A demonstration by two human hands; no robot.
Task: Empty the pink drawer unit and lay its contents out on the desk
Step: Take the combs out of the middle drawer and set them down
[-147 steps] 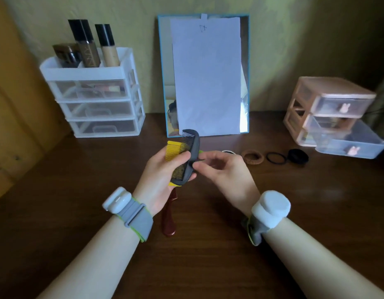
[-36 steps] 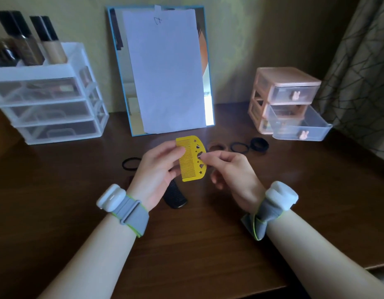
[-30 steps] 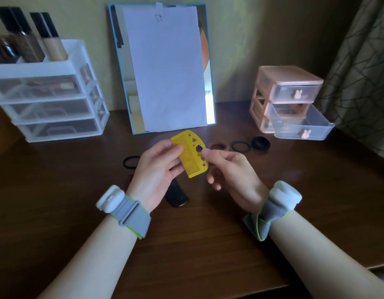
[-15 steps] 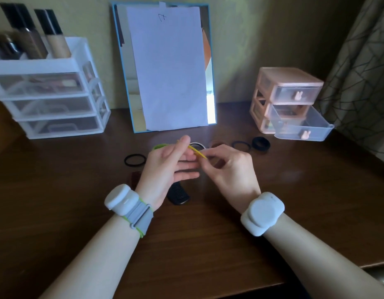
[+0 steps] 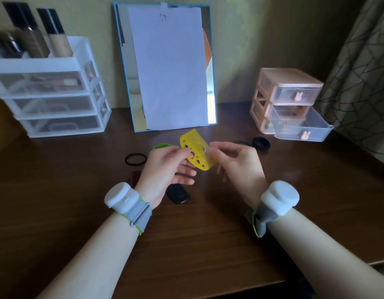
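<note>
Clearly the yellow comb [image 5: 196, 152] is up in the air above the middle of the desk [image 5: 57, 190], pinched at its solid spine by the left hand [image 5: 167, 167], while the right hand [image 5: 236, 160] pinches something at the toothed edge; whether it grips the teeth themselves or a strand caught in them is too fine to tell.

The comb looks light, thin and stiff, likely plastic, with small cut-out shapes along the spine. The spine is the sound place to hold it; the fine teeth would probably flex or snap under a hard squeeze, and the flat faces may be slick.

Toward the back right corner stands the pink drawer unit [image 5: 286, 83], its lower drawer [image 5: 303, 128] pulled out, the top 1 shut. Through the clear walls the open drawer's contents are hard to read.

On the desk lie a black comb [image 5: 178, 194] near the left wrist, a black hair tie [image 5: 135, 159] beyond the left hand, and a thick black band [image 5: 261, 143] nearer the unit. A green item [image 5: 162, 146] and a reddish-brown object [image 5: 135, 178] are mostly hidden behind the left hand.
</note>
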